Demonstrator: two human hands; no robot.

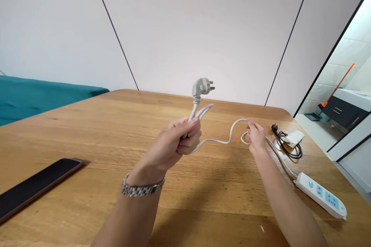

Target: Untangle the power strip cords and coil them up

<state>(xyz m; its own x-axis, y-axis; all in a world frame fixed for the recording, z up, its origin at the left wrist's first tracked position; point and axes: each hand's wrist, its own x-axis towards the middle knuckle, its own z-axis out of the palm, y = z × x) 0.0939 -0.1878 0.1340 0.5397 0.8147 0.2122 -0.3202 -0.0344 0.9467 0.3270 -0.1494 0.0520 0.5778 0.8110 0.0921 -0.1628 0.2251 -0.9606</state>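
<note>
My left hand (pixel 185 135), with a metal watch band on its wrist, is closed around a white power cord just below its plug (pixel 202 86). The plug points up, its prongs facing right, and a folded loop of cord sticks out beside it. From this fist the white cord (pixel 217 141) runs right in a wavy line to my right hand (pixel 255 134), which pinches it between thumb and fingers. Past the right hand the cord drops to a white power strip (pixel 320 195) with blue socket panels, lying on the wooden table (pixel 116 131).
Behind the power strip lie a black cord with a plug (pixel 274 127) and a white adapter-like box (pixel 295 138). A dark phone (pixel 37 185) rests at the left. A teal seat (pixel 43 94) stands beyond the table's left edge, a white wall (pixel 174 27) behind it.
</note>
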